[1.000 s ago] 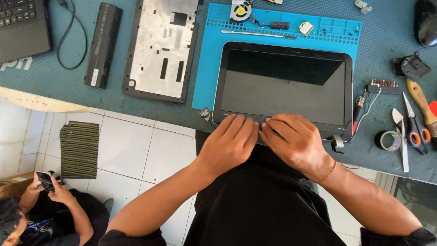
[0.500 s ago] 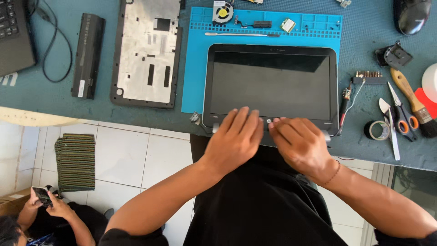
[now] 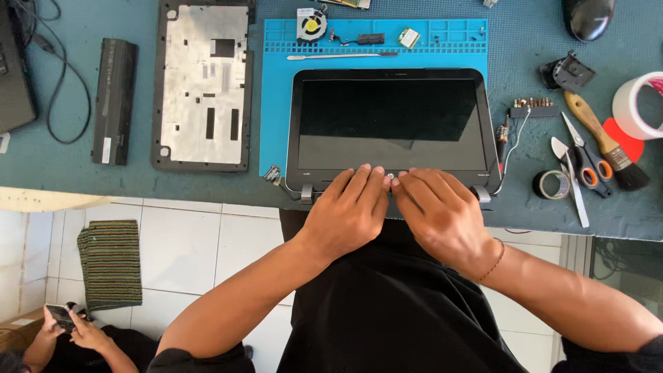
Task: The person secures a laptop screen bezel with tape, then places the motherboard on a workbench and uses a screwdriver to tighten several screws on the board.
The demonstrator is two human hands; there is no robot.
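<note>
A teal-topped desk (image 3: 62, 173) fills the upper half of the view, and on it lies a blue work mat (image 3: 276, 103) carrying a detached laptop screen panel (image 3: 390, 121), dark glass up, its lower bezel at the desk's near edge. Left of the mat lies a grey laptop base cover (image 3: 204, 86), inner side up, and further left a long black battery (image 3: 114, 100) beside a looped black cable (image 3: 65, 90). Both hands rest flat, side by side, on the panel's lower bezel: the left hand (image 3: 349, 207) and the right hand (image 3: 438, 211) have fingers extended and close together, fingertips pressing the bezel, gripping nothing. To the right of the panel lie a brush (image 3: 608, 145), scissors (image 3: 580, 162), a roll of black tape (image 3: 552, 184) and a strip of screwdriver bits (image 3: 533, 107). At the mat's far edge sit a small cooling fan (image 3: 312, 25) and a thin metal pry tool (image 3: 338, 56).
</note>
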